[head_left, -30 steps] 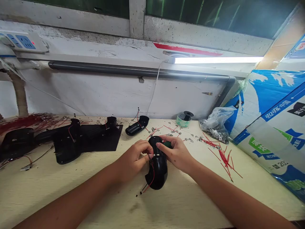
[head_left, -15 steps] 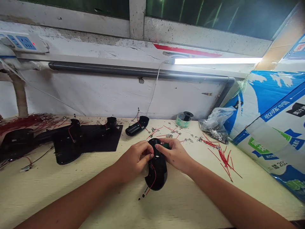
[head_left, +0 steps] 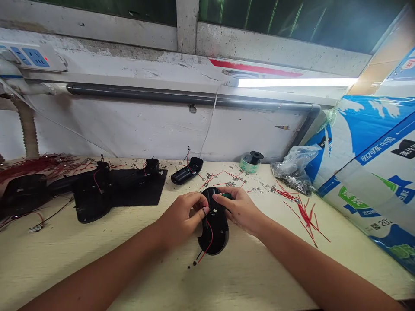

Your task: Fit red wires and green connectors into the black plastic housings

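Both hands meet at the far end of a black plastic shell (head_left: 215, 233), which sits at the middle of the pale surface (head_left: 97, 268), straight ahead of the person. The shell's long axis runs from that far end toward the person, and its rounded near end is free. Whether that end rests on the surface or hangs just above it cannot be told.

The left hand (head_left: 183, 216) comes in from the left with its fingers narrowed to a pinch at the shell's upper left edge, where a thin red wire (head_left: 209, 239) starts. The wire runs down the shell and trails off its near end beside a black one. The right hand (head_left: 240, 209) comes in from the right and holds the shell's far end, thumb on top, with a small green part (head_left: 227, 195) tucked under its fingers. The two hands are about equally near, their fingertips almost touching over the shell.

Beyond the hands lies a second black shell (head_left: 187, 170). A roll of tape (head_left: 250, 163) and a clear bag of metal bits (head_left: 292, 170) lie off to the right of it. Cut red wires (head_left: 304, 214) lie scattered to the right, near a blue and white box (head_left: 372, 172). On the left are a black mat (head_left: 136, 188) and more black parts (head_left: 90, 196).
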